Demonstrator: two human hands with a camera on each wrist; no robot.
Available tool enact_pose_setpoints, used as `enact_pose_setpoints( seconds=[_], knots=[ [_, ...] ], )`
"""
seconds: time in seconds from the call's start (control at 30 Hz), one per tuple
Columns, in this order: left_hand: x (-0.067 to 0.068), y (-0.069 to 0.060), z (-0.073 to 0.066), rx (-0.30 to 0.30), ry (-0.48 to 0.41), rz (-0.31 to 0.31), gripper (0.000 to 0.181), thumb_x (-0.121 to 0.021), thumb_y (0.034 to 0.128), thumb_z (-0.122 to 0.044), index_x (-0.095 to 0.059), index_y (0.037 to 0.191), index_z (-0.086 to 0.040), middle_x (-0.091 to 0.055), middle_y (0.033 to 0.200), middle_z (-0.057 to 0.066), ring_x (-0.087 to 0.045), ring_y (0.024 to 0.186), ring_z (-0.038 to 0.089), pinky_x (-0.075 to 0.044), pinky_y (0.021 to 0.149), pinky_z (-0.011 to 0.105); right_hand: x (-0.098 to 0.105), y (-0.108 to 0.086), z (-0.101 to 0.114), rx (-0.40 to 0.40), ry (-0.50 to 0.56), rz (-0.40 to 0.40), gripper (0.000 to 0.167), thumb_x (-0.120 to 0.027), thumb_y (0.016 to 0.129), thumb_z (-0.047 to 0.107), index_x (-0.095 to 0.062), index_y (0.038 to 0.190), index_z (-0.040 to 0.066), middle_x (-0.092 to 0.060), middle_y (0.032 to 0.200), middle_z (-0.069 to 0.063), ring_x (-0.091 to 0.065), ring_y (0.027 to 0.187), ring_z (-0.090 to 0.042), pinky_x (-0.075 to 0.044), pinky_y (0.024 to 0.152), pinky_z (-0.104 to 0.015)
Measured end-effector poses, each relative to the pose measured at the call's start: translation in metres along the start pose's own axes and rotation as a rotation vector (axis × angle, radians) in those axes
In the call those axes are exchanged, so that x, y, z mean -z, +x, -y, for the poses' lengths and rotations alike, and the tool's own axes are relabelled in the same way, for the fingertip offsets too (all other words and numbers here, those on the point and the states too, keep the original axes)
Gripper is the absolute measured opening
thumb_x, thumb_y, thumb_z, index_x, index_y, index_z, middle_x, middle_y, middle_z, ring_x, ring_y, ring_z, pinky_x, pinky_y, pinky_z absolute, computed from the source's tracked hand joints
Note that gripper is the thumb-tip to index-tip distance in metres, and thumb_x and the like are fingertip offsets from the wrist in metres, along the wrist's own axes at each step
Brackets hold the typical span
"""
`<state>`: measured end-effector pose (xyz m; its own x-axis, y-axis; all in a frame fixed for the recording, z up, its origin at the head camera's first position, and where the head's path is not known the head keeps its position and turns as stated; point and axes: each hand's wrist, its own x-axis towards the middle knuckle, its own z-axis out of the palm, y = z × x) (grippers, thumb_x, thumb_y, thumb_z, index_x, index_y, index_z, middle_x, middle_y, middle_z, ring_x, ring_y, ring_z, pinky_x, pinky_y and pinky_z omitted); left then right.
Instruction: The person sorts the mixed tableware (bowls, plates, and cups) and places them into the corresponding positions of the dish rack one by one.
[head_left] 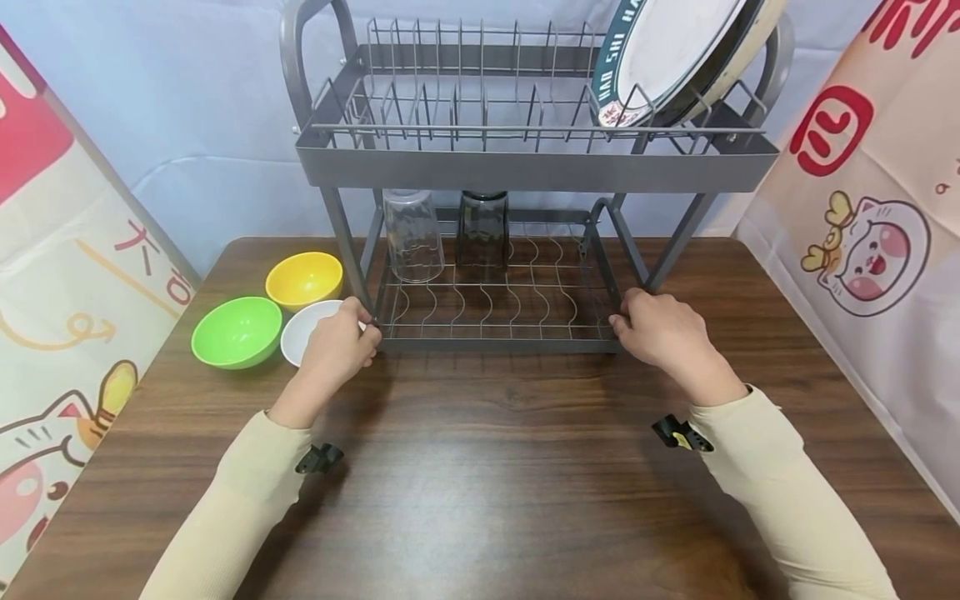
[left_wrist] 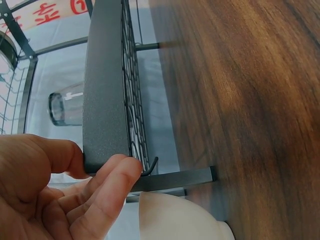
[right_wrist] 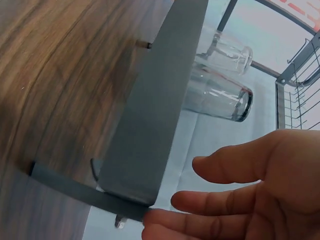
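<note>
A grey two-tier dish rack (head_left: 495,345) stands on the wooden table. At its lower front left corner, my left hand (head_left: 341,342) pinches the end of the lower tray's rim, thumb on one side and fingers on the other in the left wrist view. My right hand (head_left: 663,329) is at the opposite front corner; the right wrist view shows its thumb apart from the rim and its fingertips by the leg. Inside the lower tier are a clear glass (head_left: 412,237) and a dark glass (head_left: 482,233), both upside down. A plate (head_left: 678,50) leans in the upper tier's right side.
Left of the rack sit a yellow bowl (head_left: 304,280), a green bowl (head_left: 237,332) and a white bowl (head_left: 307,325), the white one right beside my left hand. Printed cloths hang at both sides, with a pale cloth (head_left: 187,108) behind the rack.
</note>
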<state>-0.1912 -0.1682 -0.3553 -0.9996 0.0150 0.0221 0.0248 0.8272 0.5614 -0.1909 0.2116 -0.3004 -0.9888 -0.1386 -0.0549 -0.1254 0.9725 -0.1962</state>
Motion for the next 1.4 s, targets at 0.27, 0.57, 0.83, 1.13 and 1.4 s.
enact_pose_setpoints(
  seconds=[0.27,0.57,0.83,1.13,1.4],
  knots=[
    [-0.001,0.000,0.000,-0.009,-0.006,-0.003,0.019,-0.049,0.0853,-0.008,-0.050,0.102,0.002,-0.064,0.065,0.007,-0.061,0.053,0.015,-0.044,0.057,0.037,-0.004,0.000,-0.007,-0.020,0.029,0.005,0.024,-0.052,0.091,0.024,-0.057,0.075,0.007,-0.053,0.066,-0.010,-0.051,0.059,-0.029,-0.037,0.045,-0.040],
    [-0.001,0.000,0.000,-0.015,-0.012,-0.006,0.019,-0.049,0.0849,-0.008,-0.050,0.101,0.002,-0.064,0.064,0.006,-0.061,0.052,0.014,-0.043,0.056,0.036,-0.009,0.000,-0.012,-0.056,0.044,-0.039,0.037,-0.051,0.091,0.026,-0.046,0.056,0.013,-0.046,0.057,-0.006,-0.046,0.052,-0.026,-0.033,0.042,-0.038],
    [-0.002,0.000,0.000,-0.015,-0.013,-0.008,0.019,-0.049,0.0847,-0.008,-0.050,0.101,0.001,-0.064,0.063,0.005,-0.061,0.053,0.015,-0.043,0.056,0.036,-0.012,0.003,-0.019,-0.081,0.084,-0.032,0.040,-0.053,0.091,0.026,-0.049,0.054,0.013,-0.047,0.052,-0.003,-0.045,0.049,-0.023,-0.033,0.041,-0.036],
    [-0.002,-0.002,0.000,-0.019,-0.019,-0.006,0.019,-0.048,0.0850,-0.008,-0.049,0.102,0.001,-0.063,0.063,0.005,-0.061,0.053,0.015,-0.044,0.057,0.037,-0.019,0.006,-0.025,-0.064,0.203,0.036,0.026,-0.053,0.091,0.015,-0.067,0.076,-0.001,-0.062,0.056,0.000,-0.064,0.055,-0.019,-0.045,0.053,-0.041],
    [0.000,-0.002,0.001,-0.028,-0.027,-0.007,0.020,-0.048,0.0855,-0.009,-0.048,0.103,0.002,-0.064,0.064,0.006,-0.062,0.053,0.015,-0.044,0.058,0.039,-0.023,0.006,-0.024,-0.049,0.220,0.006,0.024,-0.051,0.090,0.011,-0.066,0.077,-0.003,-0.062,0.056,0.000,-0.064,0.055,-0.019,-0.045,0.061,-0.045]
  ],
)
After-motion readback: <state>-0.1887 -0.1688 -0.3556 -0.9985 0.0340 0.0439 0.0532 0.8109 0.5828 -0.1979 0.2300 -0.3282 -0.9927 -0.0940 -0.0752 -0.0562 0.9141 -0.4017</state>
